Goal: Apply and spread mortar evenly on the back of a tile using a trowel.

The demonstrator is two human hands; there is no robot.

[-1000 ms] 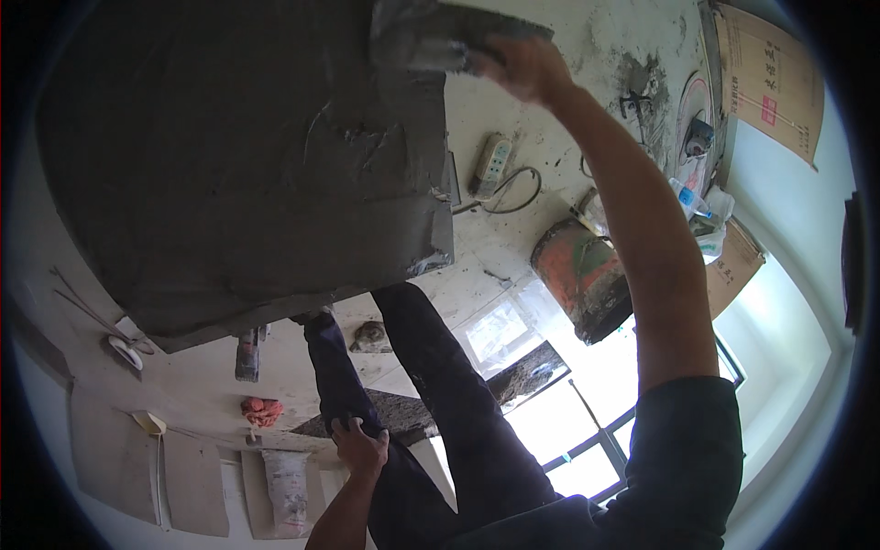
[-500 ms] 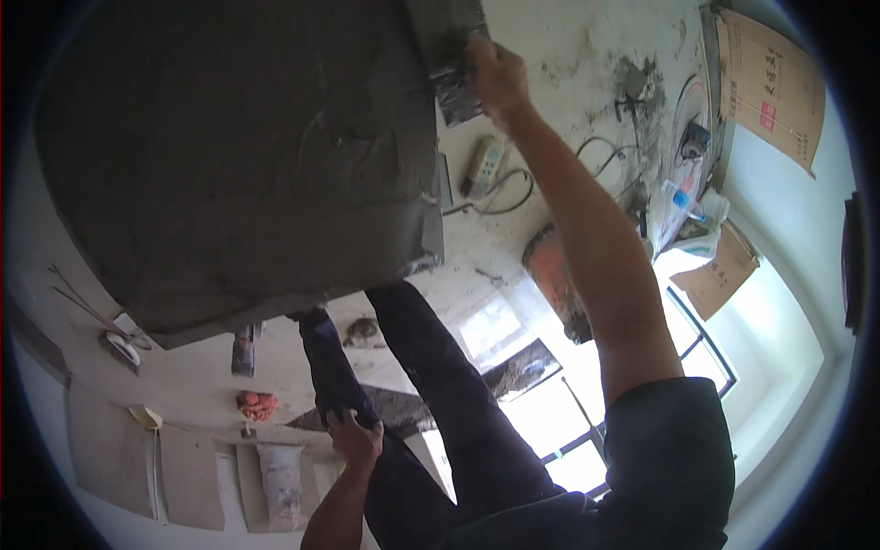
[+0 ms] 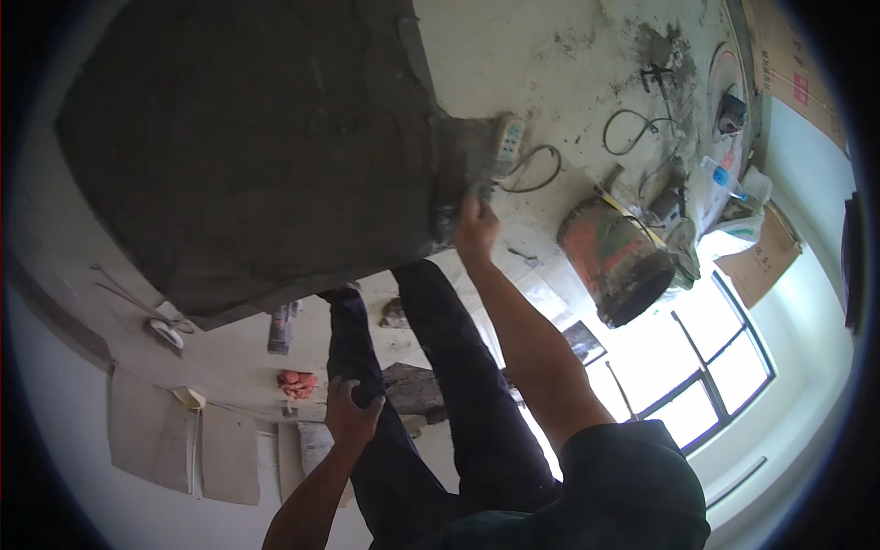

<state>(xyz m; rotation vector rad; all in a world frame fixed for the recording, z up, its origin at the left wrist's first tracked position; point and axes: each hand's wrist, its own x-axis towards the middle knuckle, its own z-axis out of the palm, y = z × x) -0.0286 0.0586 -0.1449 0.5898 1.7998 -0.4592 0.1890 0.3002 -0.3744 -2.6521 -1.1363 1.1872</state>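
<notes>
The dark grey layer (image 3: 257, 156) takes the upper left of the view, above the pale floor (image 3: 513, 55). It covers nearly all of the surface that I can see, so the spreading seems mostly done. Along its right border a rough, raised strip shows, and the border is not straight; this part, I judge, is left uneven. The trowel (image 3: 466, 147) lies at this border, its blade reaching past it. The right hand (image 3: 477, 229) is closed around the trowel at its near end. The left hand (image 3: 353, 414) rests on the left knee, thumb and fingers apart, with no tool visible in it. Just beside the blade is a power strip (image 3: 510, 139); farther right is a stained orange bucket (image 3: 612, 261).
</notes>
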